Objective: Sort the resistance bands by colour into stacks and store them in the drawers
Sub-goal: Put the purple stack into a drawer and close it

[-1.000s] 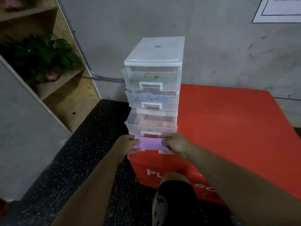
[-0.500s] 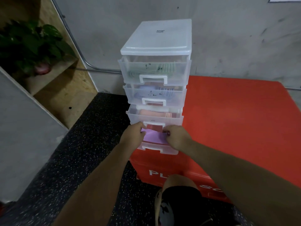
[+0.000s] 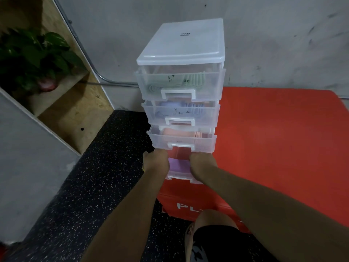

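The translucent white plastic four-drawer unit (image 3: 181,44) stood on a red padded box (image 3: 273,138). Its top drawer held pale green bands (image 3: 192,80), the second pale blue bands (image 3: 190,106) and the third pink bands (image 3: 177,133).

The bottom drawer (image 3: 179,177) was pulled out, with a flat stack of purple resistance bands (image 3: 179,165) lying inside it. The left hand (image 3: 155,162) and right hand (image 3: 201,164) flanked that stack, close against its sides. Their fingers were hidden beneath the third drawer's front, so it could not be determined whether they pinched the stack or merely pressed it.

Assessment: the last colour was being seated, and the task was near completion. The next move would call for letting go, drawing both hands clear, and pushing the bottom drawer fully home.
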